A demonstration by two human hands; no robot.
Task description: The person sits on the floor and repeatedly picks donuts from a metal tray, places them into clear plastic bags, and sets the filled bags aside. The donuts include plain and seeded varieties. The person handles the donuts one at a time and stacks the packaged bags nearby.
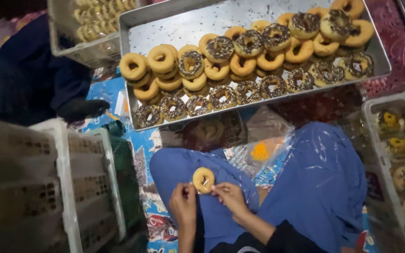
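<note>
left hand [183, 202]: low in the middle of the view, over the lap, fingers curled in, tips pinching the left edge of the plain doughnut [203, 180].
right hand [228, 197]: just beside the left, fingers bent, tips closed on the doughnut's right edge.
plain doughnut: small, pale, no topping, held between both hands above the blue trousers [315, 178], hole facing up.
metal tray [174, 28]: on the floor ahead of the knees, well apart from the hands; its far left part bare and speckled with sprinkles.
doughnuts on tray [244, 65]: stacked in rows, plain ones at the left and behind, chocolate-sprinkled ones along the front and right.
left crate [66, 178]: white plastic, beside the left knee.
right crate [376, 140]: white, holds wrapped pastries.
far crate [90, 51]: behind the tray, small pastries inside.
</note>
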